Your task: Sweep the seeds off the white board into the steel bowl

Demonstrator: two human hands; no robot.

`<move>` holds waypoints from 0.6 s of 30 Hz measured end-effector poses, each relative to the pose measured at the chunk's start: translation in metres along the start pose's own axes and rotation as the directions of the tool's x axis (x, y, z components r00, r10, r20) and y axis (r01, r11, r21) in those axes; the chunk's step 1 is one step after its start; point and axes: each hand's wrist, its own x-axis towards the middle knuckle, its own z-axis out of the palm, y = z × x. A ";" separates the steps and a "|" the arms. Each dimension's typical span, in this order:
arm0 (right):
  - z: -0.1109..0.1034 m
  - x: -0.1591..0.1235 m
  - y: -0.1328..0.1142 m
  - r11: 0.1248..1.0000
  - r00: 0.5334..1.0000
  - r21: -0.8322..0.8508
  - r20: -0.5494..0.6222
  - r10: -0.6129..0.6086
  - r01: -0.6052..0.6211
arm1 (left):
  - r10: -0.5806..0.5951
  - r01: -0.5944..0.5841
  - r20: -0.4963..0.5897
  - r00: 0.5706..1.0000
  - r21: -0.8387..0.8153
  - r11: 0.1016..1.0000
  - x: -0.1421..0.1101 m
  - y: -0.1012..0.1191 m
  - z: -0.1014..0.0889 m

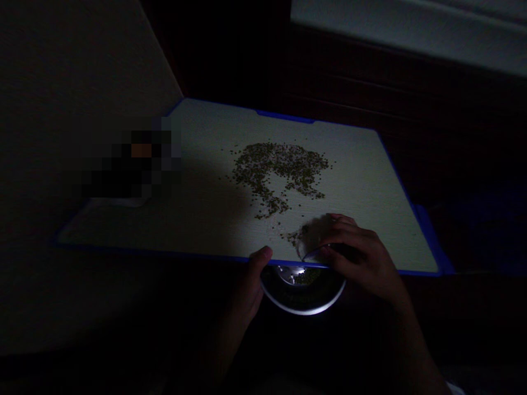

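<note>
A white tray (197, 219) with a blue rim lies in front of me, lit in a dark room. Small greenish grains (280, 170) are scattered across its middle. A round steel bowl (302, 293) sits just below the tray's near edge, with some grains inside it. My left hand (249, 288) grips the bowl's left side, thumb at the tray edge. On the tray's near edge, my right hand (358, 252) holds a small flat piece (313, 236), pale and blurred, against a few grains right above the bowl.
A dark pixelated shape (132, 164) sits at the tray's left side. Dark furniture (349, 82) stands behind the tray, and a pale surface (411, 27) shows at the top right. The surroundings are almost black.
</note>
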 end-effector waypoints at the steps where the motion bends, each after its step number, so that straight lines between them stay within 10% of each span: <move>1: 0.000 0.000 0.000 1.000 1.000 0.005 0.000 0.000 0.000 | 0.003 -0.003 0.009 1.000 -0.001 1.000 0.000 0.000 0.000; 18: 0.002 -0.002 0.002 0.999 0.998 0.040 -0.068 0.015 -0.012 | 0.024 -0.024 0.009 1.000 0.008 1.000 -0.001 0.002 0.003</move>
